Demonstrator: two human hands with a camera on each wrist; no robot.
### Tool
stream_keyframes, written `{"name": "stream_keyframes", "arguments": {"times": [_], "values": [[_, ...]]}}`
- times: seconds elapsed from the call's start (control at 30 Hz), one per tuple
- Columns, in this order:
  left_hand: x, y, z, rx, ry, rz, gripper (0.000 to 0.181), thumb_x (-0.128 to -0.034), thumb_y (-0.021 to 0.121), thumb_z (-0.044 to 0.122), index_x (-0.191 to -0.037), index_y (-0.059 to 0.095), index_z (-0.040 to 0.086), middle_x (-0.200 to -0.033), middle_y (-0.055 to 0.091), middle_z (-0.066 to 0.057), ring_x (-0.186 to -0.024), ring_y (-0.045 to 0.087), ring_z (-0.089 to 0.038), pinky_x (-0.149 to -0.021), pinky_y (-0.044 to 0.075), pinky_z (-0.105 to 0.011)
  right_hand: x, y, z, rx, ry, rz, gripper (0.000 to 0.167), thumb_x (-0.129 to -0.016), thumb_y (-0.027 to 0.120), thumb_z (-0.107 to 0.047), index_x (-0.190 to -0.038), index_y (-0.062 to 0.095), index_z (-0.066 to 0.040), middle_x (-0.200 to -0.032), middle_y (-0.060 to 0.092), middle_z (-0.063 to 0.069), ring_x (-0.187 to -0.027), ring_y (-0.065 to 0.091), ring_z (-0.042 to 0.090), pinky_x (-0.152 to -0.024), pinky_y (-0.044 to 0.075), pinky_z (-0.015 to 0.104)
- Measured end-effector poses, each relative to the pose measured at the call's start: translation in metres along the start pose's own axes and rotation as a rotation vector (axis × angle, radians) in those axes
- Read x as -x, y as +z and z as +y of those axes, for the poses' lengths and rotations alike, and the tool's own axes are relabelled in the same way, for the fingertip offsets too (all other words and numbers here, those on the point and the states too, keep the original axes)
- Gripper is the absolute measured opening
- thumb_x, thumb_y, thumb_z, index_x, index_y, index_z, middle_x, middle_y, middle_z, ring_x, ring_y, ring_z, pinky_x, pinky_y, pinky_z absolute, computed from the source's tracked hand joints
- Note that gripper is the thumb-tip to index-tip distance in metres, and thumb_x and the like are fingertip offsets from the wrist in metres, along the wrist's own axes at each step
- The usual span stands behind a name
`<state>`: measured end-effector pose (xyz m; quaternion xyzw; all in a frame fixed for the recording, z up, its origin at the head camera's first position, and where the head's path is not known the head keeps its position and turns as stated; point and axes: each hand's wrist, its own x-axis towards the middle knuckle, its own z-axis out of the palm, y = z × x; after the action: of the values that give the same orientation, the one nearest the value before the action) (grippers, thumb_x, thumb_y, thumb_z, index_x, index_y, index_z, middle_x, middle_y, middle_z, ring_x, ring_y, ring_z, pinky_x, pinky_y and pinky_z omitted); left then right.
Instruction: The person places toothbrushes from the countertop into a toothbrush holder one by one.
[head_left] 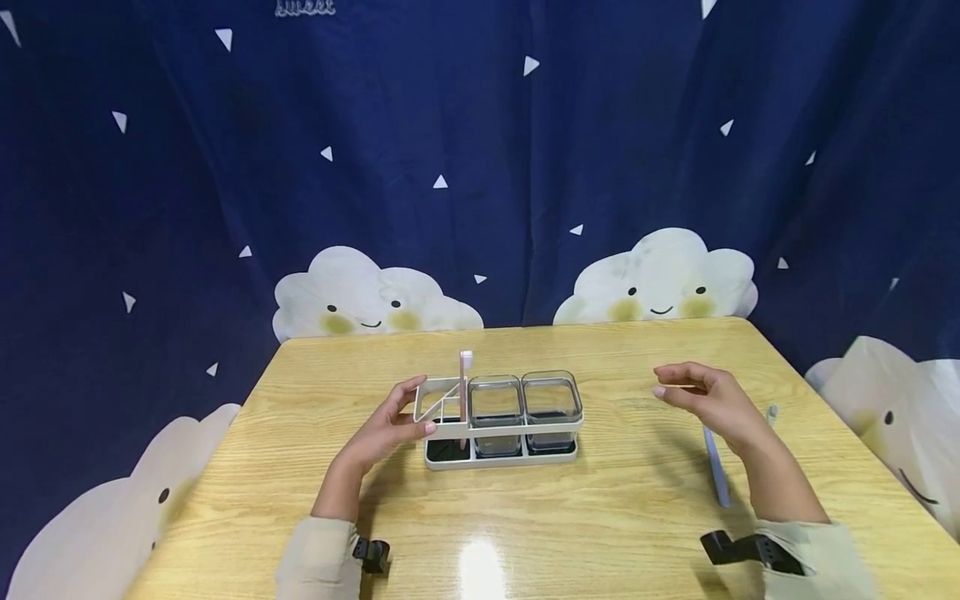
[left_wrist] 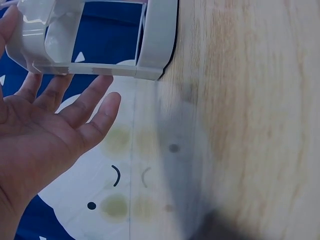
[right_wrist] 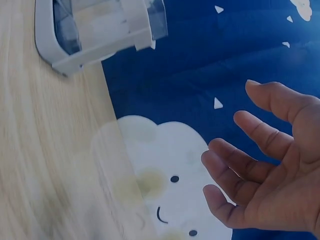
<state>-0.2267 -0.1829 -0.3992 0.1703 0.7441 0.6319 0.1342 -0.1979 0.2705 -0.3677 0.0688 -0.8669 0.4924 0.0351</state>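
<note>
Grips the toothbrush holder point(head_left: 487, 431) with the left hand point(head_left: 390, 427), likely to steady it around the upright pink toothbrush point(head_left: 462, 396), with nothing in the relaxed right hand point(head_left: 711, 400).

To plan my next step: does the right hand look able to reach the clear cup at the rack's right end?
Probably yes: the right hand appears empty, and no object shows between it and the clear cup, whose rim stands exposed.

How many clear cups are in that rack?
2. One clear, square-rimmed cup sits in the middle slot of the white, two-tier rack; the other clear cup is in its right-hand slot.
</note>
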Motion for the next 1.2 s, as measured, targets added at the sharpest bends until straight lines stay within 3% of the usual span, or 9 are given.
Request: {"name": "stream_keyframes", "arguments": {"times": [0.2,0.43,0.57,0.67,0.9,1.03,1.2], "values": [[-0.001,-0.001,-0.001,0.011,0.008,0.000,0.076,-0.0840,0.065,0.002,-0.146,0.021,0.007,-0.136,0.032,-0.022,-0.113,0.046,-0.043,-0.088,0.043,-0.042,0.006,-0.010,0.013,0.052,0.007,0.031,0.045,-0.091,0.061,-0.030,-0.122,0.055,0.001,-0.119,0.055,0.012,-0.092,0.054,0.005,-0.075,0.044,0.026],[0.000,0.000,-0.001,0.009,0.010,-0.004,0.076,-0.0845,0.065,0.003,-0.146,0.021,0.007,-0.135,0.032,-0.023,-0.115,0.043,-0.047,-0.088,0.042,-0.042,0.013,-0.016,0.031,0.041,0.013,0.091,0.043,-0.091,0.062,-0.029,-0.120,0.056,0.002,-0.105,0.058,-0.011,-0.088,0.055,-0.001,-0.072,0.046,0.023],[0.001,0.000,0.001,0.009,0.013,-0.001,0.075,-0.0845,0.064,0.002,-0.146,0.021,0.007,-0.134,0.033,-0.023,-0.115,0.042,-0.048,-0.088,0.042,-0.042,0.017,-0.020,0.040,0.011,0.016,0.105,0.042,-0.092,0.061,-0.028,-0.121,0.055,0.002,-0.103,0.057,-0.016,-0.088,0.054,-0.003,-0.071,0.046,0.017],[0.001,0.001,0.003,0.015,0.012,-0.004,0.075,-0.0846,0.064,0.001,-0.146,0.021,0.006,-0.135,0.033,-0.024,-0.116,0.041,-0.049,-0.089,0.042,-0.042,0.020,-0.022,0.046,0.016,0.051,0.107,0.045,-0.092,0.059,-0.032,-0.123,0.053,0.001,-0.108,0.056,-0.011,-0.089,0.052,-0.005,-0.072,0.046,0.018],[0.002,0.001,0.004,0.007,0.001,0.001,0.075,-0.0848,0.064,0.001,-0.146,0.021,0.007,-0.136,0.032,-0.024,-0.116,0.043,-0.046,-0.090,0.041,-0.043,0.019,-0.025,0.059,0.054,0.147,0.113,0.059,-0.091,0.058,-0.039,-0.131,0.045,0.004,-0.124,0.049,0.020,-0.087,0.048,-0.008,-0.077,0.046,0.036],[0.002,0.000,0.003,0.012,0.002,0.000,0.075,-0.0845,0.064,0.001,-0.146,0.021,0.007,-0.137,0.032,-0.024,-0.116,0.043,-0.045,-0.090,0.041,-0.044,0.016,-0.022,0.070,0.054,0.197,0.128,0.066,-0.091,0.057,-0.042,-0.135,0.041,0.006,-0.126,0.047,0.023,-0.088,0.048,-0.003,-0.079,0.046,0.042],[0.000,0.000,-0.001,0.018,0.006,-0.003,0.076,-0.0843,0.065,0.002,-0.146,0.020,0.007,-0.136,0.033,-0.022,-0.117,0.042,-0.046,-0.090,0.041,-0.044,0.012,-0.021,0.092,0.005,0.267,0.164,0.070,-0.090,0.058,-0.043,-0.136,0.039,0.007,-0.116,0.056,0.015,-0.088,0.055,0.011,-0.071,0.049,0.035]]}}
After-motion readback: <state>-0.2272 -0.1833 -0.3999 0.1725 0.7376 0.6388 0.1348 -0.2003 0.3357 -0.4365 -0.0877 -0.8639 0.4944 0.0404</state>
